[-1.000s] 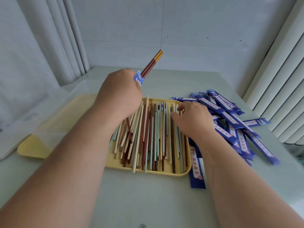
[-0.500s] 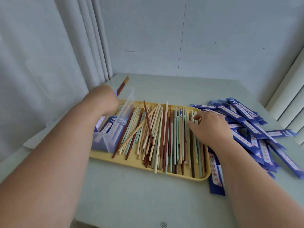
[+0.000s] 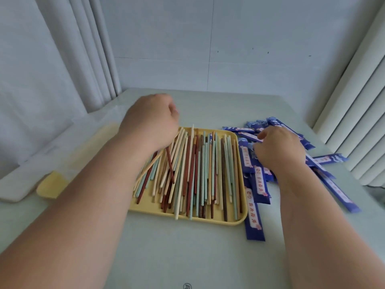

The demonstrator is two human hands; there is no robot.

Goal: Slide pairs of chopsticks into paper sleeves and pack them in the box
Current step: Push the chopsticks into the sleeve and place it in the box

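The left grip [image 3: 152, 119] is blurred, its fingers tucked behind the knuckles, so whether it holds anything cannot be told. The right grip [image 3: 279, 149] hides its own curled fingers and the sleeves [image 3: 255, 222] under it. Below the left grip the forearm [image 3: 100, 195] covers part of the tray [image 3: 208, 220], and the clear box [image 3: 68, 147] left of it is hazy.

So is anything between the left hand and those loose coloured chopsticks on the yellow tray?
Nothing visible. The left hand is right over the loose coloured chopsticks lying in the yellow plastic tray, its underside hidden from view.
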